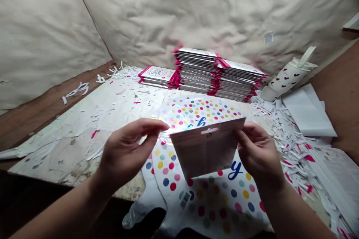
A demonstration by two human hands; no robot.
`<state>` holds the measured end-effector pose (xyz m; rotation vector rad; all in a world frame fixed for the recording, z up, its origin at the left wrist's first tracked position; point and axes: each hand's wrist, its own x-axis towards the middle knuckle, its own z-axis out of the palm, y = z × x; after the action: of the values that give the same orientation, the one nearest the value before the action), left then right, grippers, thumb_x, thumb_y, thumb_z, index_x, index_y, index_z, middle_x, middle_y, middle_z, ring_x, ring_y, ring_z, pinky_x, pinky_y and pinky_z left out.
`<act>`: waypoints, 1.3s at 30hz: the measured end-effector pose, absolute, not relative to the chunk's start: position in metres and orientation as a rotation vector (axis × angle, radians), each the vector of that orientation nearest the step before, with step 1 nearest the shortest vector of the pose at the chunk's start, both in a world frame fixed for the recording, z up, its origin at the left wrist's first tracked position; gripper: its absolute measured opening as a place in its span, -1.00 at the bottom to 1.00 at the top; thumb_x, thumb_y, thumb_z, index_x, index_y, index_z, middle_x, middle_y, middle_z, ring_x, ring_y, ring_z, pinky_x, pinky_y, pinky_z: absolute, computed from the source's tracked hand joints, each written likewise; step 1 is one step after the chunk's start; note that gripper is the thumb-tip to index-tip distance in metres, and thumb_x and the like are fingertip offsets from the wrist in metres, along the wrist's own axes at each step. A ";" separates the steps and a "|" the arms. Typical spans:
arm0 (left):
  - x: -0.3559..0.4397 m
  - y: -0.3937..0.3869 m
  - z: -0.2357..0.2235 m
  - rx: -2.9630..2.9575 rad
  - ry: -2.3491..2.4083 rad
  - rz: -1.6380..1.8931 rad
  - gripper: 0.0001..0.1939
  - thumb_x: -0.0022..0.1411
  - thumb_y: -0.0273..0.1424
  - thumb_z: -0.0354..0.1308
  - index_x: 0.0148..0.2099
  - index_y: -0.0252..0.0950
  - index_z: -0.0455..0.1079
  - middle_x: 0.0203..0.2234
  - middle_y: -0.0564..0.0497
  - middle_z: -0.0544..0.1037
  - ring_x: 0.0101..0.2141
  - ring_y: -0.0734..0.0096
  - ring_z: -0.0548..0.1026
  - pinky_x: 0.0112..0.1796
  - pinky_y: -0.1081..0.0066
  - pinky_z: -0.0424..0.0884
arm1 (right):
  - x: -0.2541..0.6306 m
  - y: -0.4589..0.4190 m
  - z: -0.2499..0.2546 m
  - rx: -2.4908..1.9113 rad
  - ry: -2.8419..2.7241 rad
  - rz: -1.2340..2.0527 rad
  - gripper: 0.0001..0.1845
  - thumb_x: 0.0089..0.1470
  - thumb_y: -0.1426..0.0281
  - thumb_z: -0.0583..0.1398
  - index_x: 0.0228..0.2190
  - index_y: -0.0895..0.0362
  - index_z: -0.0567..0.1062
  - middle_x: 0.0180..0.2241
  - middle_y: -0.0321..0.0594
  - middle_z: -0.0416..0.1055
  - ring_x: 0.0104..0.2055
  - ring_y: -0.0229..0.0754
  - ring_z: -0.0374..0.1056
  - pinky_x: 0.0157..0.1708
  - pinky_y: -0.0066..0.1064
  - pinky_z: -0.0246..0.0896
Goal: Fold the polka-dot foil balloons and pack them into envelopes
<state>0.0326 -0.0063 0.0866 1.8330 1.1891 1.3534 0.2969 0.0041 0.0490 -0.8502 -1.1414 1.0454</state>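
A flat foil balloon (204, 198) with coloured dots and blue lettering lies on the table in front of me. Above it I hold a white header card (206, 151) with a hang slot. My left hand (127, 149) pinches the card's left top corner together with the balloon's clear edge. On the card's right edge, my right hand (259, 155) grips it with thumb and fingers. The card is tilted, its plain back facing me.
Stacks of packaged cards with pink edges (215, 74) stand at the back of the table (84, 119). A white cup with red hearts (288, 76) lies tipped at the right. Paper strips and scraps (288, 134) litter the right side; white sheets (308, 114) lie beyond.
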 end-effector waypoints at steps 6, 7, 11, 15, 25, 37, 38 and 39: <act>0.031 -0.003 0.083 2.031 1.095 0.877 -0.57 0.14 -0.37 0.17 0.08 -0.11 0.29 -0.08 -0.01 0.47 -0.16 0.27 0.47 -0.20 0.39 0.44 | 0.280 0.020 0.053 -0.806 -0.970 1.077 -0.96 0.04 0.42 0.21 -0.40 0.04 0.49 -0.36 -0.35 0.49 -0.30 -0.30 0.40 -0.26 -0.47 0.33; 0.030 -0.001 0.081 2.103 1.117 0.901 -0.68 0.14 -0.43 0.16 -0.03 -0.12 0.37 -0.21 0.03 0.52 -0.27 0.37 0.49 -0.28 0.46 0.43 | 0.280 0.023 0.052 -0.816 -0.975 1.096 -0.96 0.04 0.40 0.22 -0.39 0.04 0.49 -0.35 -0.34 0.49 -0.29 -0.29 0.41 -0.25 -0.45 0.34; -0.006 0.037 0.085 2.363 1.443 1.509 -0.86 0.07 -0.51 0.21 -0.28 -0.22 0.46 -0.44 0.10 0.52 -0.45 0.50 0.43 -0.38 0.51 0.36 | 0.303 0.028 0.045 -0.890 -1.020 1.062 -0.77 0.02 0.30 0.22 -0.21 0.02 0.45 -0.26 -0.24 0.48 -0.19 -0.16 0.41 -0.12 -0.24 0.32; -0.056 0.116 0.100 2.485 2.159 1.414 -0.74 0.19 -0.31 0.09 -0.10 -0.27 0.44 -0.30 0.05 0.49 -0.23 0.33 0.41 -0.15 0.36 0.31 | 0.346 0.019 0.028 -1.125 -0.988 0.957 -0.75 0.09 0.30 0.15 -0.15 0.02 0.42 -0.36 -0.24 0.50 -0.25 -0.17 0.44 -0.08 -0.20 0.31; 0.003 0.276 0.049 2.399 2.114 0.328 -0.74 0.24 -0.33 0.08 -0.09 -0.39 0.35 -0.15 -0.11 0.43 -0.16 0.24 0.42 -0.15 0.18 0.35 | 0.399 -0.066 0.003 -1.705 -1.553 0.510 -0.79 0.00 0.25 0.21 -0.27 -0.01 0.52 -0.32 -0.23 0.55 -0.29 -0.09 0.49 -0.37 -0.43 0.48; 0.097 0.007 0.039 2.499 0.673 0.013 -0.82 0.13 -0.30 0.05 -0.28 -0.22 0.44 -0.35 -0.03 0.52 -0.37 0.33 0.45 -0.33 0.43 0.38 | 0.351 -0.114 -0.006 -1.165 -2.454 0.327 -0.48 0.04 0.58 0.00 0.07 0.16 0.28 -0.08 -0.10 0.44 -0.02 -0.14 0.36 -0.04 -0.33 0.32; 0.101 -0.024 0.034 2.498 0.552 -0.002 -0.78 0.14 -0.29 0.05 -0.20 -0.26 0.42 -0.32 -0.09 0.51 -0.35 0.29 0.44 -0.32 0.40 0.38 | 0.350 -0.114 -0.004 -1.194 -2.406 0.403 -0.49 0.04 0.59 -0.02 0.04 0.15 0.31 -0.09 -0.12 0.45 -0.03 -0.17 0.37 -0.04 -0.36 0.32; 0.104 -0.047 0.028 2.512 0.523 0.020 -0.81 0.17 -0.40 -0.01 -0.23 -0.28 0.42 -0.37 -0.10 0.51 -0.38 0.30 0.43 -0.33 0.40 0.36 | 0.350 -0.114 -0.002 -1.219 -2.382 0.465 -0.50 0.04 0.60 -0.02 0.02 0.14 0.34 -0.09 -0.14 0.45 -0.03 -0.18 0.37 -0.04 -0.36 0.32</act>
<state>0.1040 -0.0468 0.0281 2.5117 0.5228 0.0199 0.3500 -0.1138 -0.0023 -1.2191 -2.3817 0.4650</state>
